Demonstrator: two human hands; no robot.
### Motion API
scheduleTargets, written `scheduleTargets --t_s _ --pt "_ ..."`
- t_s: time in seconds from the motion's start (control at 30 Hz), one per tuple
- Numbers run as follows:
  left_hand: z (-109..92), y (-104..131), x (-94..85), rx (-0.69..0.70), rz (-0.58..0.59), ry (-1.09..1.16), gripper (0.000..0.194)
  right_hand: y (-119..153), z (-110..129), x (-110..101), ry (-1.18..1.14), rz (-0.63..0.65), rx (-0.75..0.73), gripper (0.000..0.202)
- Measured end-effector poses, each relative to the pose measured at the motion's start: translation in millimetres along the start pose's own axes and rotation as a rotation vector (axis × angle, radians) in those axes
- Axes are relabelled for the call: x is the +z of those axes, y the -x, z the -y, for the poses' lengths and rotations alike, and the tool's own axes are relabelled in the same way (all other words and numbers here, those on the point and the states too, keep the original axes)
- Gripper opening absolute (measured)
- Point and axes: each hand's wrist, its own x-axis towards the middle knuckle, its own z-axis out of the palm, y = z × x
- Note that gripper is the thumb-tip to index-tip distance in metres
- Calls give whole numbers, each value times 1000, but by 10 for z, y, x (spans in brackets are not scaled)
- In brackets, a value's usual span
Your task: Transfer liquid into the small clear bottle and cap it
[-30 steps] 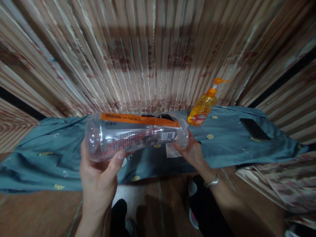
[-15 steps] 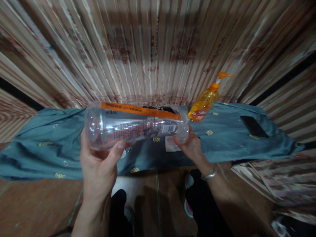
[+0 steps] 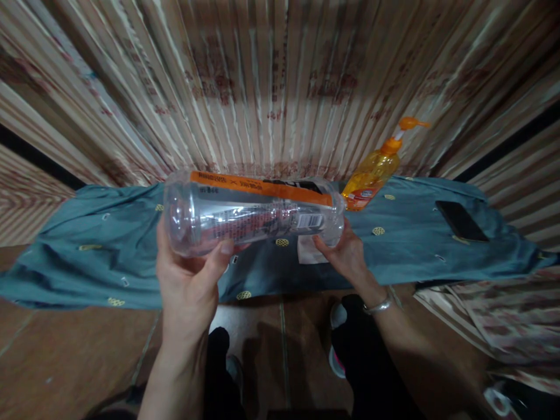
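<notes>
While closing the left hand [image 3: 190, 286] around the rounded end of a clear plastic bottle [image 3: 251, 220], with a thumb [image 3: 217, 256] along the near side, holds it sideways above a patterned teal cloth [image 3: 118, 227]. Shows, midway, a label [image 3: 262, 201] banded in orange and printed with a barcode [image 3: 310, 221] toward the right. Partly covers a pale patch [image 3: 308, 252] on the cloth beneath. Grasps the opposite end in the right hand [image 3: 349, 255]. Includes, just beyond, an orange-topped pump bottle [image 3: 375, 174] of yellow liquid and, at far right, a dark phone [image 3: 462, 221] lying flat.
</notes>
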Motion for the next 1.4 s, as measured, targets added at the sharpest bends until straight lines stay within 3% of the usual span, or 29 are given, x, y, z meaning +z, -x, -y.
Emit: scheduleTargets --t_s 0.67,1.4 --pt "-7 11 -20 8 1 -19 44 3 -40 41 28 -55 -38 78" --pt "0 -4 -6 6 -35 8 47 -2 -28 24 -12 -26 -35 76"
